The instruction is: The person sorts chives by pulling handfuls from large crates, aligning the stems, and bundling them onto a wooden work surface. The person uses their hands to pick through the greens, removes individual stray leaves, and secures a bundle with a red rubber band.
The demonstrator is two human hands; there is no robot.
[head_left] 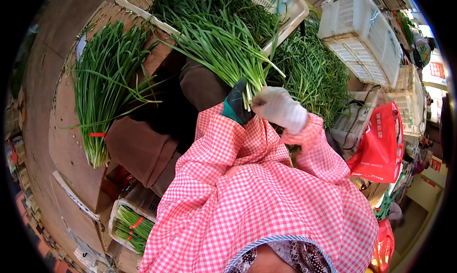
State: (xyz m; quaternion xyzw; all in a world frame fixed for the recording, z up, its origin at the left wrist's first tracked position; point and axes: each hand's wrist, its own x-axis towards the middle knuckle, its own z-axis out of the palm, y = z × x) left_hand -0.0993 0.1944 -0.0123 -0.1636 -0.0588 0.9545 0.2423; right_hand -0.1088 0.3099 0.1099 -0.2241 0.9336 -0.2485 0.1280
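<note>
A loose bunch of garlic chives (221,49) lies slanting over my lap, leaves toward the far left and pale stem ends toward me. My left hand (236,103), in a green and black glove, is closed round it near the stem ends. My right hand (283,109), in a white glove, is beside those ends with its fingers curled in; what they pinch, if anything, is hidden. Just beyond, a white plastic crate (301,11) holds a heap of loose dark green leaves (209,4).
On the cardboard-topped surface (66,144) at left lies a chive bunch (107,78) with a red band (98,134). A lower-left box (113,223) holds red-banded bunches (134,228). Loose greens (309,66), a tilted crate (364,35) and a red bag (378,147) are at right.
</note>
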